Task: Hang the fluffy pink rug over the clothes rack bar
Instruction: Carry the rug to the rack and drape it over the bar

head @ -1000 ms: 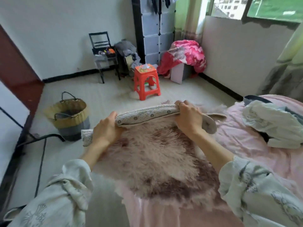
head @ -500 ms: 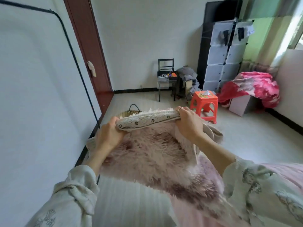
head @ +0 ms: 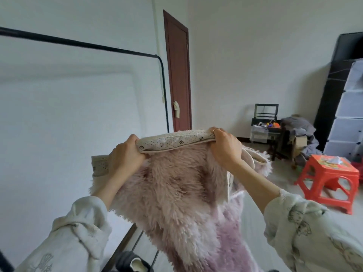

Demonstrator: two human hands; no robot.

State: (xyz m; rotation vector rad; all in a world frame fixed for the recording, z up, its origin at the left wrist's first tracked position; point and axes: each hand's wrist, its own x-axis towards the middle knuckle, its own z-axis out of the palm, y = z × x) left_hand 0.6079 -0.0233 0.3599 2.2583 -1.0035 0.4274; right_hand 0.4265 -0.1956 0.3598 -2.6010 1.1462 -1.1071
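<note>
Both hands hold the pink rug point(head: 176, 193) up in front of the person, gripping its folded top edge. The left hand point(head: 125, 154) is closed around the left end of that edge and the right hand point(head: 225, 149), with a ring on one finger, is closed around the right end, so the dotted cream backing shows as a rolled strip between them. The fluffy pink side faces the person and hangs down from the hands, with darker patches across the pile. The black rack bar point(head: 78, 44) runs along the white wall to the upper left, above the rug and apart from it, then bends down into an upright post point(head: 165, 99) beside the brown door point(head: 179, 75). To the right, on the floor, stands an orange stool point(head: 330, 177), with a dark chair point(head: 267, 122) piled with things and a heap of grey clothes point(head: 298, 128) behind it.
</note>
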